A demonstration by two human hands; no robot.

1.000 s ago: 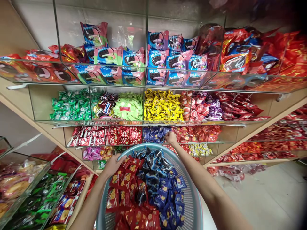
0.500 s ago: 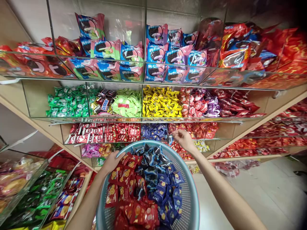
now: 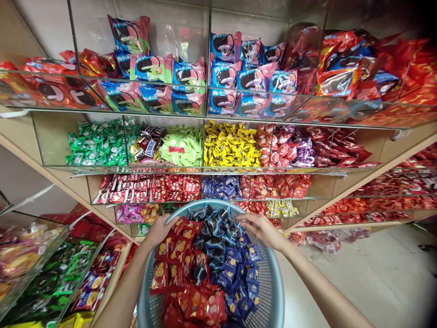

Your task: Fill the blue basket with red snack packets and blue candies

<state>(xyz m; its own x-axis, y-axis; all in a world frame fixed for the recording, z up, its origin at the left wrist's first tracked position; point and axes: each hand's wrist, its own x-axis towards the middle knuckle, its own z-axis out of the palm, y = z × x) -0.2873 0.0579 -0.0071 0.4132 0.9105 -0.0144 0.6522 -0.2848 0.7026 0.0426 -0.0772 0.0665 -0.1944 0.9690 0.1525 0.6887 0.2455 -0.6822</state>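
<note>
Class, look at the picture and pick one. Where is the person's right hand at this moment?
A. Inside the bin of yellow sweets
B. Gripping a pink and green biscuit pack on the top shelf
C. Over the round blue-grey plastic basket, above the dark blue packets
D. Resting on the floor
C: the right hand is spread over the far side of the round blue-grey plastic basket, just above the dark blue packets, while the left hand grips the rim.

Bright, even light; wide-angle distortion, dark vignetted corners.
</note>
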